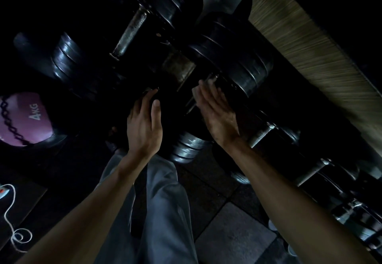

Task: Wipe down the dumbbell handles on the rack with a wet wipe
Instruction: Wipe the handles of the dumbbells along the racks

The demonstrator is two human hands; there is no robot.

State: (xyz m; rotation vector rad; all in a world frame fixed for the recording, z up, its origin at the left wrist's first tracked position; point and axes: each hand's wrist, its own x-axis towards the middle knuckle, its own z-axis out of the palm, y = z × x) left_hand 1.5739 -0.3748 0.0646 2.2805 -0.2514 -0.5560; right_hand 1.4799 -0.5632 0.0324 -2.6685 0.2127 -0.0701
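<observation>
Legs: loose grey trousers were seen nearest, hanging in soft folds between the two bare forearms.
Floor: dark square rubber tiles with visible seams were laid underfoot; a thin white cord was looped on a dark mat at the lower left.
Left hand: the left hand was stretched forward, fingers straight and together, thumb apart, fingertips laid on a black dumbbell head; nothing was gripped.
Right hand: the right hand was held flat with fingers extended, pressed toward a handle end beside the large black stacked-plate dumbbell head; a pale scrap at its fingertips may have been the wet wipe, but this could not be told.
Handles: a knurled steel dumbbell handle was lying diagonally, well beyond the hands; a duller, worn metal handle was lying between black heads just past the fingertips.
Rack: further ribbed steel handles and black heads were ranged along the right.
Ball: a round purple weight ball marked 4 KG was set at the left.
Room: a blurred strip of pale wood-grain surface was seen farthest, under dim light.
</observation>
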